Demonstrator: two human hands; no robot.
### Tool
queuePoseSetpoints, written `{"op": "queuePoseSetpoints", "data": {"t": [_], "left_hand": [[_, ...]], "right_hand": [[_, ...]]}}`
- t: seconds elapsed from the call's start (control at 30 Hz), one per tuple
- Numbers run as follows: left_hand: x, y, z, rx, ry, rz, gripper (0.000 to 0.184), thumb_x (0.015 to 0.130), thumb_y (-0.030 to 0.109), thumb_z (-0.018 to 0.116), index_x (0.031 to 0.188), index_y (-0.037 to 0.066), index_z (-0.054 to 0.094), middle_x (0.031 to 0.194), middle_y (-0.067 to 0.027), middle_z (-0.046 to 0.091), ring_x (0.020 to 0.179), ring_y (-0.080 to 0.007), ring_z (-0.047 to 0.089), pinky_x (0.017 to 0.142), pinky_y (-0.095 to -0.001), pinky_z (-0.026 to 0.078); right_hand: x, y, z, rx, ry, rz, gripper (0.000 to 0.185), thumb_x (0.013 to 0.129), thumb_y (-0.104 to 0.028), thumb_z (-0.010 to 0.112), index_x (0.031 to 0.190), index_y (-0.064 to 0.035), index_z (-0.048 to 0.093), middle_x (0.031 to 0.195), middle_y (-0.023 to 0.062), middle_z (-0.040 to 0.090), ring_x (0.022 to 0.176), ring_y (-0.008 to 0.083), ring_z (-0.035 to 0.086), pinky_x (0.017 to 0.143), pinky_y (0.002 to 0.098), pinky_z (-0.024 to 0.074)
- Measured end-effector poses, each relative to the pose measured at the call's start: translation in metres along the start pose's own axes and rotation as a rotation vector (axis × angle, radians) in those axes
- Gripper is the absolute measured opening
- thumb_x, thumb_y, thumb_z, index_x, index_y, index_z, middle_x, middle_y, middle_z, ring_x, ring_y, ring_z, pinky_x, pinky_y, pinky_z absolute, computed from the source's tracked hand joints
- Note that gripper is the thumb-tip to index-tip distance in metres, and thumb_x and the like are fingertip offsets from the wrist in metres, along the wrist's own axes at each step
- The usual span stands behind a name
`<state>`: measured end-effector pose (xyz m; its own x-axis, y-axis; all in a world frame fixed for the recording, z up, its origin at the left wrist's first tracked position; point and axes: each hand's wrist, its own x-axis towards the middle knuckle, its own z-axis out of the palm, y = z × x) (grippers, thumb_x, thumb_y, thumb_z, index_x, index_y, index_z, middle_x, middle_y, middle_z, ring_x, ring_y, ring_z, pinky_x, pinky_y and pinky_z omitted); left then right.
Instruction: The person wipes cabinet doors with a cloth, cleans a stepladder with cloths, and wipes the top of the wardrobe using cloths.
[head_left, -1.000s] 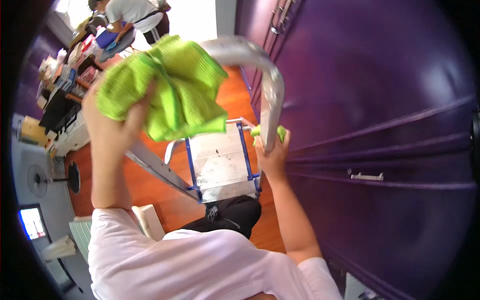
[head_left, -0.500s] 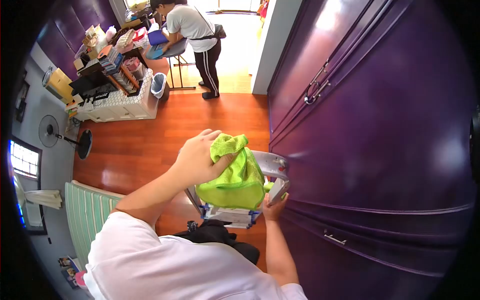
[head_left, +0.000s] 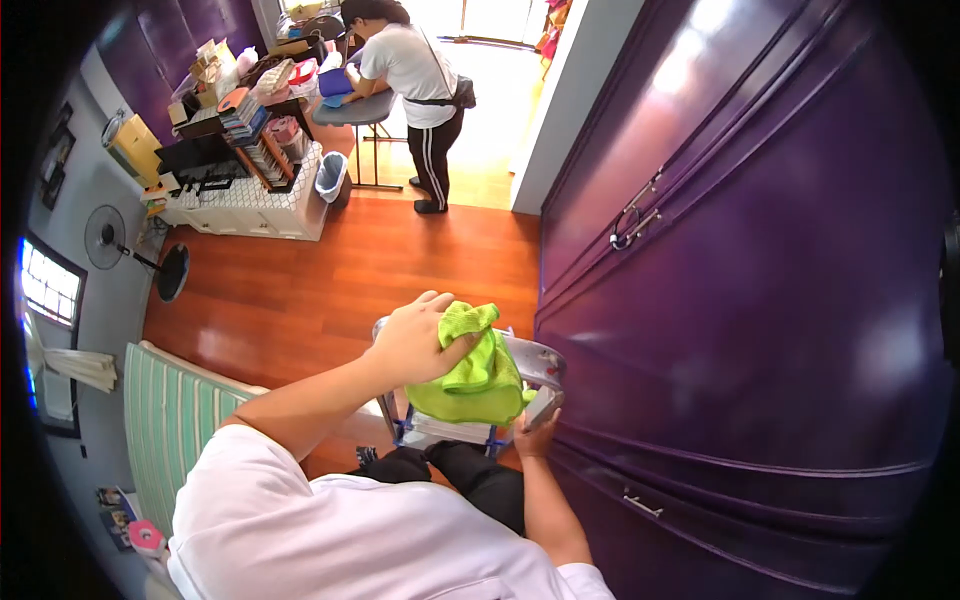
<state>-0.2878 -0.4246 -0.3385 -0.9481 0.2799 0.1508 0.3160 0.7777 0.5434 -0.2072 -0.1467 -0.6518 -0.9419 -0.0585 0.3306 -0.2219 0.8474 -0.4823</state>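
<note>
A bright green cleaning cloth (head_left: 468,382) hangs bunched from my left hand (head_left: 412,342), whose thumb and fingers are closed on it. The cloth is above the top of a grey metal stepladder (head_left: 542,362) and hides part of it. Lower right, my right hand (head_left: 537,436) is wrapped round the end of the ladder's rail, close to the purple cabinet doors. A small bit of green shows beside that rail. My legs in black trousers are below, by the ladder's steps.
Tall purple cabinet doors (head_left: 760,330) with metal handles fill the right side. Ahead, another person (head_left: 425,90) bends over an ironing board (head_left: 352,110). A waste bin (head_left: 333,180), white cabinet (head_left: 270,215), standing fan (head_left: 172,272) and striped mattress (head_left: 180,420) stand to the left.
The view has shifted a little. My left hand and the cloth sit slightly lower and further right in it. Both hands keep their hold.
</note>
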Motion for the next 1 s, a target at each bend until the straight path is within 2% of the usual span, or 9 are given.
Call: {"op": "queuePoseSetpoints", "data": {"t": [0.1, 0.23, 0.3, 0.5, 0.6, 0.67, 0.8, 0.9, 1.0], "left_hand": [[0.002, 0.001, 0.002, 0.014, 0.000, 0.032, 0.024, 0.084, 0.027, 0.056, 0.094, 0.007, 0.063, 0.093, -0.0142, 0.058, 0.087, -0.0349, 0.055, 0.073, -0.0443, 0.046], [0.001, 0.002, 0.006, 0.025, 0.046, 0.049, 0.021, 0.084, 0.024, 0.056, 0.095, 0.008, 0.063, 0.089, -0.0124, 0.058, 0.088, -0.0340, 0.056, 0.074, -0.0436, 0.047], [-0.001, -0.002, 0.011, 0.025, 0.085, 0.036, 0.021, 0.083, 0.024, 0.057, 0.095, 0.007, 0.063, 0.090, -0.0125, 0.058, 0.089, -0.0336, 0.056, 0.074, -0.0434, 0.047], [-0.001, -0.003, 0.009, -0.114, 0.073, -0.027, 0.021, 0.082, 0.018, 0.055, 0.094, 0.002, 0.062, 0.094, -0.0177, 0.060, 0.092, -0.0386, 0.056, 0.080, -0.0436, 0.046], [-0.008, -0.029, 0.024, -0.144, 0.102, 0.033, 0.026, 0.089, 0.020, 0.050, 0.098, 0.000, 0.063, 0.097, -0.0189, 0.062, 0.097, -0.0382, 0.056, 0.087, -0.0444, 0.043], [-0.011, -0.032, 0.024, -0.257, 0.097, -0.024, 0.029, 0.090, 0.024, 0.052, 0.098, -0.002, 0.061, 0.099, -0.0180, 0.060, 0.094, -0.0329, 0.057, 0.085, -0.0388, 0.043], [-0.011, -0.046, 0.026, -0.342, 0.045, -0.154, 0.032, 0.092, 0.024, 0.052, 0.105, -0.005, 0.055, 0.099, -0.0140, 0.059, 0.092, -0.0248, 0.057, 0.083, -0.0351, 0.044], [-0.009, -0.027, 0.027, -0.493, 0.098, -0.196, 0.029, 0.091, 0.020, 0.052, 0.106, -0.005, 0.054, 0.095, -0.0118, 0.058, 0.090, -0.0231, 0.056, 0.082, -0.0352, 0.044], [-0.008, -0.037, 0.028, -0.511, 0.084, -0.037, 0.025, 0.091, 0.017, 0.051, 0.102, -0.004, 0.056, 0.092, -0.0115, 0.056, 0.088, -0.0243, 0.056, 0.078, -0.0359, 0.044]], "right_hand": [[0.011, -0.026, -0.025, 0.087, -0.025, 0.120, 0.038, 0.074, -0.023, 0.063, 0.107, -0.0060, 0.055, 0.097, 0.0194, 0.054, 0.093, 0.0425, 0.051, 0.079, 0.0500, 0.0460], [0.017, -0.034, -0.033, 0.038, 0.023, 0.094, 0.028, 0.073, -0.021, 0.065, 0.100, -0.0126, 0.058, 0.090, 0.0094, 0.056, 0.090, 0.0366, 0.050, 0.076, 0.0485, 0.0457], [0.017, -0.034, -0.032, 0.038, 0.022, 0.060, 0.028, 0.073, -0.022, 0.065, 0.099, -0.0127, 0.058, 0.090, 0.0095, 0.055, 0.090, 0.0368, 0.050, 0.076, 0.0483, 0.0454], [0.014, -0.024, -0.097, 0.194, 0.108, 0.210, 0.053, 0.063, -0.048, 0.080, 0.082, -0.0052, 0.056, 0.085, 0.0131, 0.050, 0.086, 0.0363, 0.051, 0.072, 0.0447, 0.0446], [0.019, -0.026, -0.198, 0.265, 0.404, 0.300, 0.032, 0.071, -0.021, 0.079, 0.067, -0.0053, 0.051, 0.084, 0.0123, 0.052, 0.082, 0.0315, 0.053, 0.072, 0.0428, 0.0440], [0.021, -0.041, -0.293, -0.069, 0.526, 0.307, 0.020, 0.075, -0.009, 0.074, 0.080, -0.0066, 0.055, 0.091, 0.0127, 0.053, 0.088, 0.0296, 0.053, 0.077, 0.0416, 0.0434], [0.004, -0.055, -0.401, -0.418, 1.090, 0.417, 0.044, 0.077, -0.007, 0.071, 0.113, -0.0024, 0.047, 0.107, 0.0138, 0.050, 0.104, 0.0288, 0.048, 0.091, 0.0418, 0.0383], [-0.020, -0.060, -0.467, -0.713, 1.314, 0.450, 0.043, 0.078, -0.010, 0.072, 0.113, 0.0007, 0.049, 0.111, 0.0146, 0.049, 0.106, 0.0282, 0.048, 0.093, 0.0413, 0.0379], [-0.003, -0.078, -0.542, -0.935, 1.448, 0.374, 0.053, 0.078, -0.014, 0.074, 0.121, 0.0021, 0.048, 0.114, 0.0158, 0.049, 0.106, 0.0280, 0.048, 0.093, 0.0405, 0.0379]]}}
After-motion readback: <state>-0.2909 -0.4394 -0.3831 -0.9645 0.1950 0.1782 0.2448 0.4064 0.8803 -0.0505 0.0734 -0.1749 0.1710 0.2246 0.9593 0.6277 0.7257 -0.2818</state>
